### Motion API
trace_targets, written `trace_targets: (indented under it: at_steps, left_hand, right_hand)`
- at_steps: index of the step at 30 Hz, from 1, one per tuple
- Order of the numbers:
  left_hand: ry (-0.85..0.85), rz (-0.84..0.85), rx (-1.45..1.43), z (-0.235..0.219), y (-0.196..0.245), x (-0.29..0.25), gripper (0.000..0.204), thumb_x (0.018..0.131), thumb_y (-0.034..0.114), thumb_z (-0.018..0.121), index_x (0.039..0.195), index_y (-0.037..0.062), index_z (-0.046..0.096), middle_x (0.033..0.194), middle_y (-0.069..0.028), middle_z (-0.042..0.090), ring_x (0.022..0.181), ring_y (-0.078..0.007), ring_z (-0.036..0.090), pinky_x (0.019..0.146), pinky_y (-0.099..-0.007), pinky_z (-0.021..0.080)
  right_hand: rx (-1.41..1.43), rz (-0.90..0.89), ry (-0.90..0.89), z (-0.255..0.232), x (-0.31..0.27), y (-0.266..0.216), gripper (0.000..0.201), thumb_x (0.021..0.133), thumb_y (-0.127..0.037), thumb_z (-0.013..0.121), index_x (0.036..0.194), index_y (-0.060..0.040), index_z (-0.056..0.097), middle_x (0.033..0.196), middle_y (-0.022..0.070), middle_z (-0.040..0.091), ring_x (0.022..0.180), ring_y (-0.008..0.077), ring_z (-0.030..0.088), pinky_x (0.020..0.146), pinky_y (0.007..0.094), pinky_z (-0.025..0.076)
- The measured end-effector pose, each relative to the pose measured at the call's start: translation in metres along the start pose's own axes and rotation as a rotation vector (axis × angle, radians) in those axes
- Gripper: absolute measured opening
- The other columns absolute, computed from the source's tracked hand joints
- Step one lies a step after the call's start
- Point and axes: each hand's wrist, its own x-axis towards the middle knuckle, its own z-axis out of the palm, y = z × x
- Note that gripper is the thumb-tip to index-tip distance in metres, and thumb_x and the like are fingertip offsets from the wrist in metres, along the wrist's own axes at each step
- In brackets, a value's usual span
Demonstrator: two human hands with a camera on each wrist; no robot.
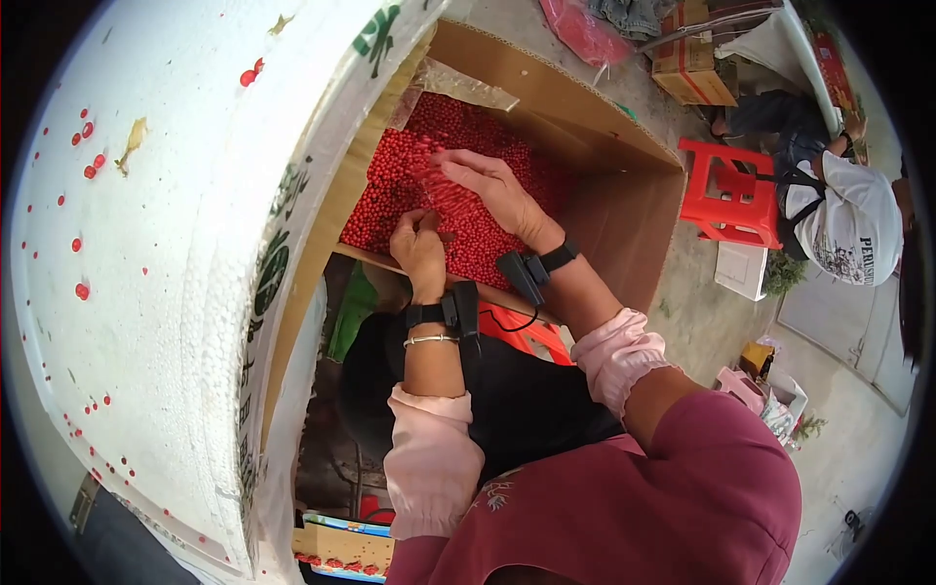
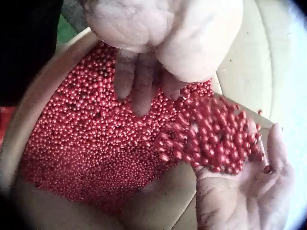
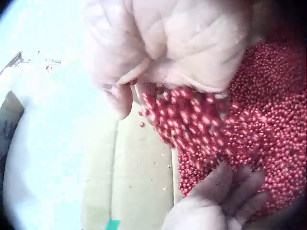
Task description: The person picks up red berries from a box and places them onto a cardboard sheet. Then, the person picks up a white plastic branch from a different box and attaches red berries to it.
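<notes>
Bright daylight, heavy fisheye.
Your head view curves hard into a black rim; both wrist views are soft, blurred up close, and washed out pale at one side.

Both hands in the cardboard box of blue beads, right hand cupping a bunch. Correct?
Not quite: the beads are red, not blue, as the left wrist view shows. The rest holds: both hands are in the cardboard box, and the right hand cups a bunch; the left hand is beside it.
</notes>
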Motion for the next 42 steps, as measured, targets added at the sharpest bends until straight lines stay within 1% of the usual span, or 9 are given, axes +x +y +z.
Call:
trace_targets:
  at_steps: [11, 14, 21, 24, 26, 27, 30, 37, 42]
  left_hand:
    - [0.092, 0.107, 0.073, -0.003, 0.001, -0.004, 0.017, 0.081, 0.011, 0.058, 0.092, -0.0027, 0.056, 0.065, -0.0076, 0.057, 0.047, -0.0129, 0.055, 0.039, -0.0236, 0.04]
    - [0.043, 0.054, 0.147, -0.003, 0.007, -0.007, 0.017, 0.081, 0.011, 0.058, 0.092, -0.0024, 0.056, 0.061, -0.0073, 0.056, 0.046, -0.0127, 0.055, 0.038, -0.0232, 0.039]
    - [0.042, -0.01, 0.216, -0.003, 0.016, -0.011, 0.018, 0.08, 0.011, 0.059, 0.092, -0.002, 0.057, 0.058, -0.0078, 0.056, 0.045, -0.0127, 0.054, 0.039, -0.0234, 0.039]
    - [0.033, -0.009, 0.228, -0.001, 0.01, -0.009, 0.017, 0.08, 0.011, 0.059, 0.091, -0.0022, 0.057, 0.059, -0.0083, 0.056, 0.046, -0.0131, 0.054, 0.039, -0.024, 0.04]
    - [0.123, 0.36, 0.468, -0.002, -0.004, -0.002, 0.015, 0.079, 0.01, 0.059, 0.089, -0.0021, 0.058, 0.06, -0.0083, 0.056, 0.046, -0.0133, 0.055, 0.04, -0.0245, 0.04]
    - [0.17, 0.545, 0.588, -0.003, -0.011, 0.001, 0.014, 0.079, 0.009, 0.06, 0.087, -0.0021, 0.058, 0.061, -0.0083, 0.056, 0.047, -0.0134, 0.055, 0.04, -0.0247, 0.04]
    - [0.148, 0.382, 0.475, -0.004, -0.014, 0.006, 0.013, 0.078, 0.008, 0.06, 0.085, -0.0017, 0.058, 0.062, -0.0083, 0.056, 0.048, -0.0136, 0.055, 0.041, -0.0249, 0.041]
    - [0.036, 0.054, 0.194, -0.006, 0.018, -0.011, 0.01, 0.077, 0.007, 0.06, 0.083, -0.0004, 0.058, 0.062, -0.007, 0.056, 0.049, -0.0124, 0.055, 0.042, -0.0234, 0.041]
    - [0.019, -0.003, 0.125, -0.01, 0.012, -0.009, 0.009, 0.076, 0.006, 0.061, 0.082, -0.0005, 0.058, 0.063, -0.0055, 0.057, 0.048, -0.0114, 0.055, 0.04, -0.0212, 0.041]
  right_hand:
    - [-0.624, 0.464, 0.779, -0.087, -0.045, 0.248, 0.058, 0.077, -0.043, 0.056, 0.112, 0.0038, 0.051, 0.11, 0.0168, 0.057, 0.102, 0.0321, 0.052, 0.089, 0.0397, 0.038]
    - [0.124, 0.697, 0.782, -0.087, -0.047, 0.329, 0.054, 0.08, -0.041, 0.054, 0.112, 0.0019, 0.052, 0.112, 0.0149, 0.056, 0.102, 0.0292, 0.053, 0.088, 0.039, 0.04]
    - [1.056, 0.474, 0.174, -0.035, -0.002, 0.114, 0.034, 0.088, -0.027, 0.047, 0.112, -0.003, 0.054, 0.11, 0.0081, 0.057, 0.097, 0.0214, 0.056, 0.088, 0.0314, 0.043]
    - [0.772, 0.422, 0.047, -0.029, 0.011, 0.077, 0.033, 0.087, -0.025, 0.049, 0.112, -0.0036, 0.054, 0.105, 0.0057, 0.059, 0.095, 0.019, 0.055, 0.087, 0.0301, 0.043]
    - [-0.691, -0.532, 0.012, -0.017, 0.009, 0.047, 0.034, 0.085, -0.025, 0.053, 0.112, -0.0037, 0.054, 0.102, 0.0037, 0.06, 0.095, 0.014, 0.055, 0.083, 0.0277, 0.043]
    - [-0.69, -0.532, 0.013, -0.012, 0.007, 0.032, 0.034, 0.085, -0.025, 0.053, 0.112, -0.0037, 0.054, 0.102, 0.0037, 0.06, 0.095, 0.014, 0.055, 0.083, 0.0277, 0.043]
    - [0.087, 0.203, 0.165, -0.001, 0.002, -0.003, 0.034, 0.085, -0.026, 0.052, 0.113, -0.0075, 0.054, 0.109, 0.0085, 0.057, 0.097, 0.0189, 0.055, 0.083, 0.0351, 0.043]
    - [-0.606, 0.462, 0.78, -0.08, -0.024, 0.207, 0.046, 0.08, -0.035, 0.054, 0.108, 0.0015, 0.054, 0.111, 0.0175, 0.056, 0.104, 0.0283, 0.051, 0.083, 0.0351, 0.041]
    - [0.003, 0.714, 0.608, -0.074, -0.036, 0.272, 0.043, 0.082, -0.032, 0.05, 0.11, 0.0003, 0.054, 0.111, 0.0169, 0.056, 0.104, 0.0308, 0.051, 0.089, 0.0358, 0.04]
